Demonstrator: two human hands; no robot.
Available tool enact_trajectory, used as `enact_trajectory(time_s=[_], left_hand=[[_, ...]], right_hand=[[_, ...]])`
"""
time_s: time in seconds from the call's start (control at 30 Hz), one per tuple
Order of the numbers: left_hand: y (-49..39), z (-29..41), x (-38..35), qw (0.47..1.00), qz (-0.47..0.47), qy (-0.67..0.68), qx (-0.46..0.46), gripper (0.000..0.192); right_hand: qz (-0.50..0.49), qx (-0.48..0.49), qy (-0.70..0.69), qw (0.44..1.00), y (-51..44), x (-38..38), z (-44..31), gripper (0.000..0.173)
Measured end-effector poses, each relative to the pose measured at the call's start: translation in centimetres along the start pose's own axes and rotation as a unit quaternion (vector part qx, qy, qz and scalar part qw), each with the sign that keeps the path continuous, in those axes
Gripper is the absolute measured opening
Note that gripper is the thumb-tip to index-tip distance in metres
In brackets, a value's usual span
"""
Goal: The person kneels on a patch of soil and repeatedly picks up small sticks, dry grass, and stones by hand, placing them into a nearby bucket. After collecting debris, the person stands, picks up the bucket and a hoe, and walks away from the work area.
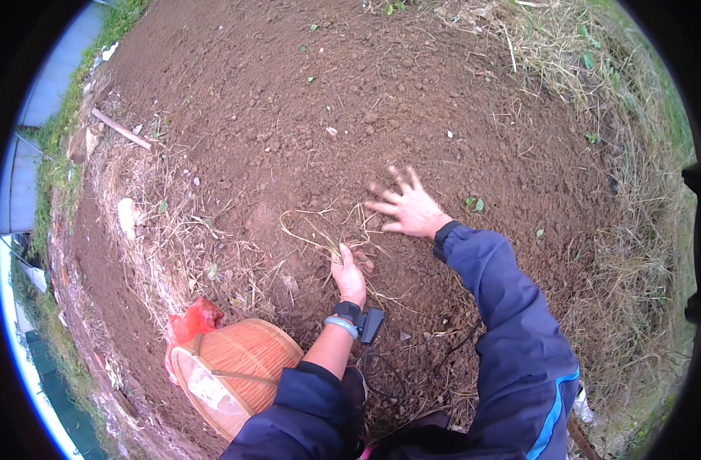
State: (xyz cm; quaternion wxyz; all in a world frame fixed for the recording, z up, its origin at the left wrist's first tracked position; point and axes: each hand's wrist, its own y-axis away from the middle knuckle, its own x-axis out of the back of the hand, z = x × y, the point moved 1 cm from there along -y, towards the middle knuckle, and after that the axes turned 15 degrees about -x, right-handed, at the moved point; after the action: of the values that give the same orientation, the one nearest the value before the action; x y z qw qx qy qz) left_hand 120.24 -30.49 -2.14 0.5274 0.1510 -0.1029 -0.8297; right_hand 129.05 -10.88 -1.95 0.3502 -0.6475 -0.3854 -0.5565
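Observation:
My left hand (350, 273) grips a loose bunch of dry straw (321, 238) just above the bare brown soil (327, 126). Thin stalks stick out past the fingers, and one bends in a loop to the left. To the upper right of it, my right hand (410, 210) is spread wide over the soil with nothing in it; its fingertips are blurred. Whether they touch the ground I cannot tell. A bangle (341, 326) and a strap with a small black device (372, 326) sit on my left wrist.
A woven bamboo basket (252, 356) lies tilted at my lower left, with a red plastic bag (195, 319) behind it. Dry grass (626, 276) borders the soil on the right. A wooden stick (120, 129) rests at the upper left, and a black cable (385, 394) hangs near my left wrist.

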Motion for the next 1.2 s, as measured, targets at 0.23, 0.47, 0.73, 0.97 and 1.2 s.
enact_trajectory(time_s=[0.23,0.47,0.73,0.97,1.2], left_hand=[[1.6,0.1,-1.5,0.991,0.084,-0.093,-0.039,0.027],[-0.8,4.1,-1.3,0.984,0.126,-0.079,-0.099,0.026],[-3.8,2.8,-0.9,0.967,0.092,-0.161,-0.173,0.025],[-1.7,0.3,-5.6,0.912,-0.246,-0.283,-0.163,0.041],[10.0,-6.3,-14.5,0.710,-0.541,-0.350,-0.284,0.051]], right_hand=[[0.046,-0.281,-0.102,0.953,-3.7,-1.3,-2.9,0.068],[0.023,-0.139,0.021,0.990,3.0,0.7,0.7,0.066],[-0.019,-0.416,0.032,0.909,17.9,1.4,5.2,0.067],[-0.127,-0.117,-0.050,0.984,26.0,1.2,-4.5,0.066],[0.092,-0.443,0.060,0.890,30.2,4.4,14.4,0.066]])
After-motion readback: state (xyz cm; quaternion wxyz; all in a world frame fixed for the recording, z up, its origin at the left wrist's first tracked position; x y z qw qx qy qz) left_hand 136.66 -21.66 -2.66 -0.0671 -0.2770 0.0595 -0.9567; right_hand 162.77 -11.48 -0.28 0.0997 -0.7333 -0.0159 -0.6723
